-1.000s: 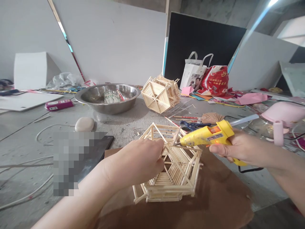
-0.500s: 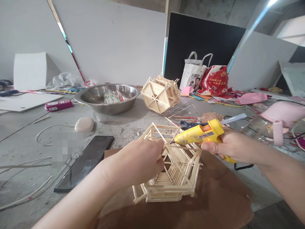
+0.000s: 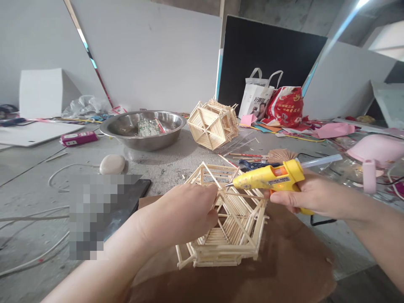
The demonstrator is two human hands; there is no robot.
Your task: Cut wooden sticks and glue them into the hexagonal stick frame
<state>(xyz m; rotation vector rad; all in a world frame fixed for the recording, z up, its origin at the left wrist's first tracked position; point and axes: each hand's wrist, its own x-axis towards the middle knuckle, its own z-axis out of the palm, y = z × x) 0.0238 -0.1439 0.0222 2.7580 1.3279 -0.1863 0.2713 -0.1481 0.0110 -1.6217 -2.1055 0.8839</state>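
A hexagonal frame of pale wooden sticks lies in front of me, with spokes crossing over rows of sticks. My left hand reaches over its left side, fingers pinched around a thin wooden stick near the hub; the fingertips are partly hidden. In my right hand is a yellow hot glue gun, with a clear glue stick poking from its back. The gun's metal nozzle points left, just above the hub and close to my left fingers.
Brown sheet lies under the frame. Behind stand a similar stick lantern and a steel basin holding packets. A phone, partly blurred out, and cables lie left. A pink-lidded glass pot, scissors and paper scraps are right.
My right hand has drawn the glue gun slightly right, so its nozzle sits a little farther from the hub. The glue stick has shifted right with it. My left hand stays put.
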